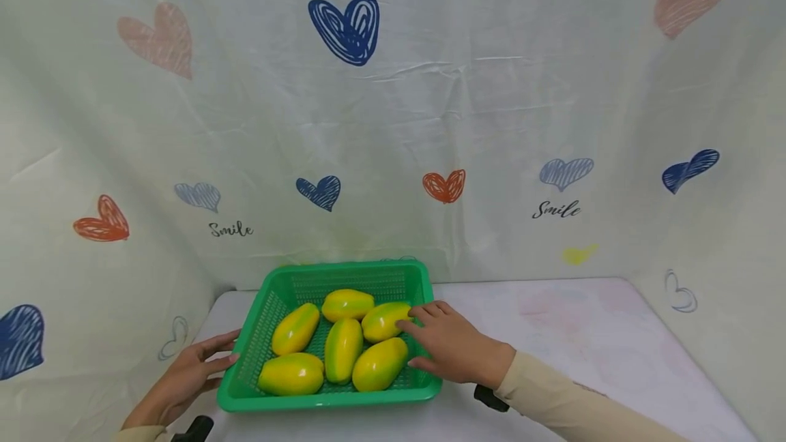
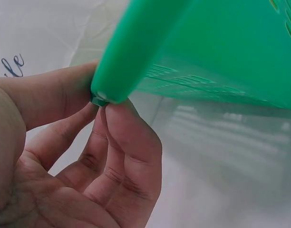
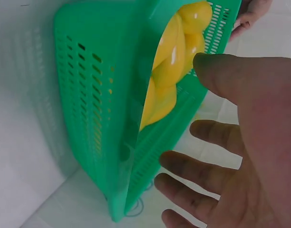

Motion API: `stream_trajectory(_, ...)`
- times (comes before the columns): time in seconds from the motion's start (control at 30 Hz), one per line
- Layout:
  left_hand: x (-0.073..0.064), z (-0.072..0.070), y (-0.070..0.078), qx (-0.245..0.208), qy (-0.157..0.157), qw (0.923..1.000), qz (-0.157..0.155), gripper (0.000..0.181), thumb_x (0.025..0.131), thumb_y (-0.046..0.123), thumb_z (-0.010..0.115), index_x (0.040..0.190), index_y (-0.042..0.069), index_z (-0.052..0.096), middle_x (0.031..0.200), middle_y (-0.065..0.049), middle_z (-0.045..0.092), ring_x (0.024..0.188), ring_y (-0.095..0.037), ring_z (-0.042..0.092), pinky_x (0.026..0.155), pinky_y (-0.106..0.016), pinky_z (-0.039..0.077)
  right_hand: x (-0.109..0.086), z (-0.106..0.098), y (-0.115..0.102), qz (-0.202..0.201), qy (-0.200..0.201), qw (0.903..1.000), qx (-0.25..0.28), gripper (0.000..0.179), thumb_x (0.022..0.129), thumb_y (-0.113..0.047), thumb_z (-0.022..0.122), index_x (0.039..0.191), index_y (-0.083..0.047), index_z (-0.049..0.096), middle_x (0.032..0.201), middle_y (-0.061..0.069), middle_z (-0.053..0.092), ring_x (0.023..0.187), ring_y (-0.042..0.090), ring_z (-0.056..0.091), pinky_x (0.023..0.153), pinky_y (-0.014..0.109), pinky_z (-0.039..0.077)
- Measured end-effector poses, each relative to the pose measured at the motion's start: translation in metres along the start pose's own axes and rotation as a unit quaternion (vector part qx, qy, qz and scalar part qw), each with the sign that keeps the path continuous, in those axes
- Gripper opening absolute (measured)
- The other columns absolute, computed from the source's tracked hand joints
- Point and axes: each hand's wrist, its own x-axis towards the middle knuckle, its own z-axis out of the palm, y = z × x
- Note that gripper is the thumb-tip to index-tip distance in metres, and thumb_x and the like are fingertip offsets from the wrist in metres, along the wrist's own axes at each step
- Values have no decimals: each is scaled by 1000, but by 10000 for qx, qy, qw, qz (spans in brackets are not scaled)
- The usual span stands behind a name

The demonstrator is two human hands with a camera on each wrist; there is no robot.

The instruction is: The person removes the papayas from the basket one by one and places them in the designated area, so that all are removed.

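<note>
Fruits [image 1: 344, 351] are held in a green basket [image 1: 331, 401], the middle one lying front-to-back. Its side is pinched by fingers of the left hand [image 1: 190, 372]; those of the right hand [image 1: 453, 344] are spread.

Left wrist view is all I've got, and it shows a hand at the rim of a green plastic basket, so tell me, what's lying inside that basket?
Observer: Six glossy yellow-green oval fruits lie in the green plastic basket.
Operator: Got it. Is anything at the side opposite the rim I see?
Observer: Yes, the right hand is there, across from the left hand.
Operator: Does it have a grip on a fruit?
Observer: No. In the right wrist view its fingers are spread apart and hold nothing.
</note>
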Motion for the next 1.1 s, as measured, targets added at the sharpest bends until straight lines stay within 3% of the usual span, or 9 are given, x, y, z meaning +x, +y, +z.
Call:
stream_trajectory(0.43, -1, 1, 3, -107, 27, 9999, 35, 75, 83, 26, 70, 141, -1, 32, 126, -24, 44, 89, -22, 57, 76, -42, 52, 17, 3, -13, 93, -594, 9980, -198, 53, 84, -50, 63, 126, -19, 54, 112, 2, 57, 105, 20, 52, 91, 37, 41)
stream_trajectory(0.73, 1, 2, -3, -193, 78, 9998, -6, 70, 84, 23, 69, 140, -2, 35, 119, -19, 49, 89, -23, 55, 76, -42, 52, 29, 4, -25, 305, -1033, 9938, -264, 51, 82, -52, 64, 120, -19, 58, 106, 2, 61, 100, 20, 54, 88, 37, 42)
stream_trajectory(1.1, 1, 3, -6, -249, 147, 9996, -11, 72, 81, 24, 71, 140, 0, 37, 120, -20, 48, 94, -25, 54, 76, -42, 52, 45, 16, -34, 543, -1551, 9860, 285, 49, 78, -55, 66, 113, -21, 61, 99, -4, 64, 95, 16, 56, 88, 39, 42)
